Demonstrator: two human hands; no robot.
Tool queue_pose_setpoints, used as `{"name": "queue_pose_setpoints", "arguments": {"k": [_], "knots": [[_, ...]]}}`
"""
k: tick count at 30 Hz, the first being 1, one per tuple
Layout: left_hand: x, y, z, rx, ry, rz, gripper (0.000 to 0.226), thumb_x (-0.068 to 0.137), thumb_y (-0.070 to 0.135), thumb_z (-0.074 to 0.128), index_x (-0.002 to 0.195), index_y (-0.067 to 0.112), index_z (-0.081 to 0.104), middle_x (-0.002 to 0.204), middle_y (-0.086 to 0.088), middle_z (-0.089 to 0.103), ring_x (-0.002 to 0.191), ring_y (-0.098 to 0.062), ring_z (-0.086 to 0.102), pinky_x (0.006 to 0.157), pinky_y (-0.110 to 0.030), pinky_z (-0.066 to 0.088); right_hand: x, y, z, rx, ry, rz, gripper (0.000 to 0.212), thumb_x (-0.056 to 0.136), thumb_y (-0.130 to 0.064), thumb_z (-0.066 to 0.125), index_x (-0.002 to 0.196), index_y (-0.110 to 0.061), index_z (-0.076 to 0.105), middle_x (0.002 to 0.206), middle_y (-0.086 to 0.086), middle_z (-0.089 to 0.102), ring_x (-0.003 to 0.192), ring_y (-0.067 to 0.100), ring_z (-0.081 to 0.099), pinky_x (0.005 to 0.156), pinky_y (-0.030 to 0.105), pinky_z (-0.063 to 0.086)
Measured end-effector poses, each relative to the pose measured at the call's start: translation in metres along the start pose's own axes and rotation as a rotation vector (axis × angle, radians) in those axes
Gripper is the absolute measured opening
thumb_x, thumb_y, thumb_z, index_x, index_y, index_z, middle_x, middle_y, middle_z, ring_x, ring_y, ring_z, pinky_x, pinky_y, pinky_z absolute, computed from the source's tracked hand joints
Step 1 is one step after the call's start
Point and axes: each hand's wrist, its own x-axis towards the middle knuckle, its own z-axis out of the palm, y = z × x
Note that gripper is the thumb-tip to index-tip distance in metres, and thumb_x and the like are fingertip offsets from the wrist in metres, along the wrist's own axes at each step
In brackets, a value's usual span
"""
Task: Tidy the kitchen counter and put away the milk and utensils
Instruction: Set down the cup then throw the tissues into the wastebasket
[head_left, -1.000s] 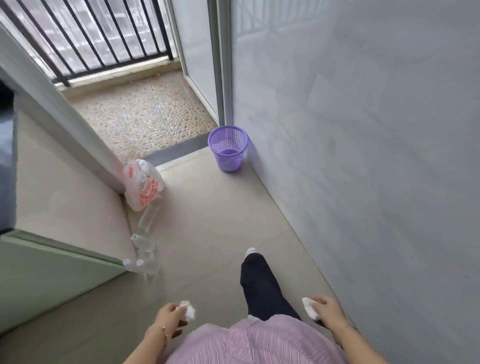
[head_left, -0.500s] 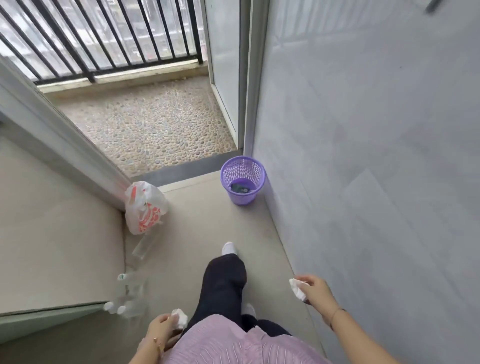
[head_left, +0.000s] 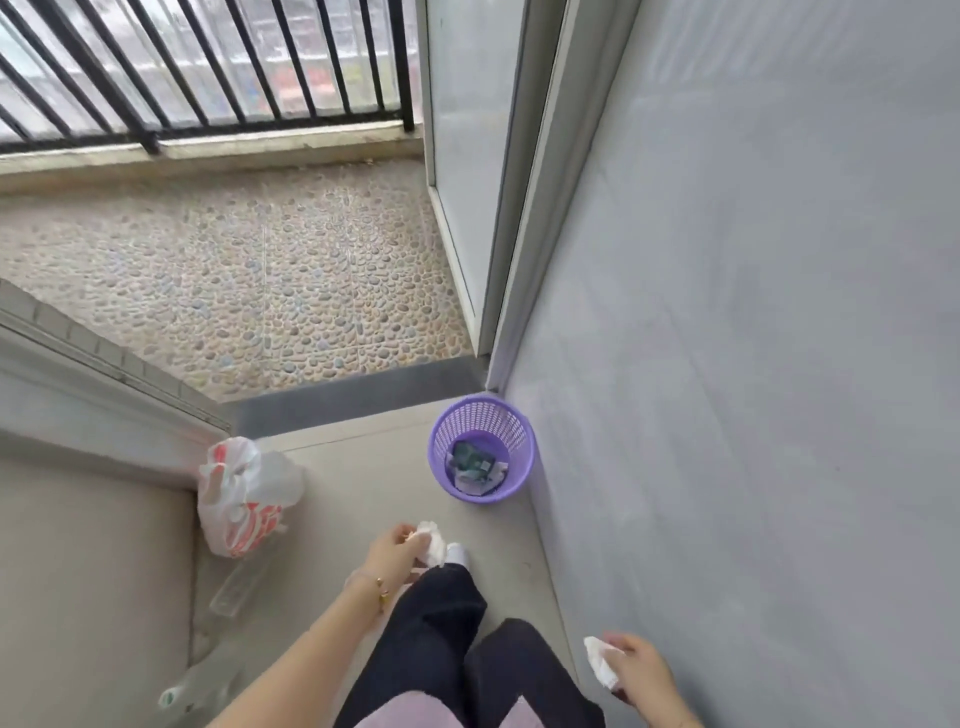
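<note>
A purple mesh waste basket (head_left: 511, 418) stands on the floor against the grey wall, with a dark green packet and white scraps inside. My left hand (head_left: 392, 551) reaches forward and grips a crumpled white tissue (head_left: 434, 540), a short way in front of and left of the basket. My right hand (head_left: 641, 670) hangs low by the wall and holds a second crumpled white tissue (head_left: 602, 665). No milk or utensils are in view.
A white and red plastic bag (head_left: 244, 493) leans by the door frame on the left. Clear plastic bottles (head_left: 236, 592) lie on the floor below it. A pebble-tiled balcony (head_left: 249, 280) with black railing lies beyond the threshold. The grey wall (head_left: 753, 364) runs along the right.
I have walked closer to the basket. My left hand has swung forward with its tissue towards the basket. My right hand stays low with its tissue.
</note>
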Motion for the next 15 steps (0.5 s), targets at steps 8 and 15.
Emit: {"name": "queue_pose_setpoints", "arguments": {"k": [8,15], "knots": [[0.13,0.031,0.03,-0.132,0.052,-0.126,0.013,0.085,0.001,0.053,0.078,0.012,0.054,0.08,-0.008,0.055,0.064,-0.017,0.053,0.06,-0.024,0.046,0.099,-0.154,0.076,0.084,-0.227,-0.123,0.013,0.088,-0.005,0.056,0.097,-0.009,0.065,0.084,0.004,0.065,0.069,0.011,0.059,0.053,0.013,0.048],[0.23,0.015,0.062,-0.24,0.088,-0.223,0.011,0.086,0.006,0.053,0.079,0.014,0.054,0.08,-0.006,0.056,0.065,-0.015,0.054,0.062,-0.025,0.046,0.209,-0.193,0.127,0.263,-0.208,-0.008,0.023,0.088,0.0,0.052,0.11,-0.005,0.06,0.101,0.012,0.06,0.073,0.015,0.057,0.062,0.024,0.05]]}}
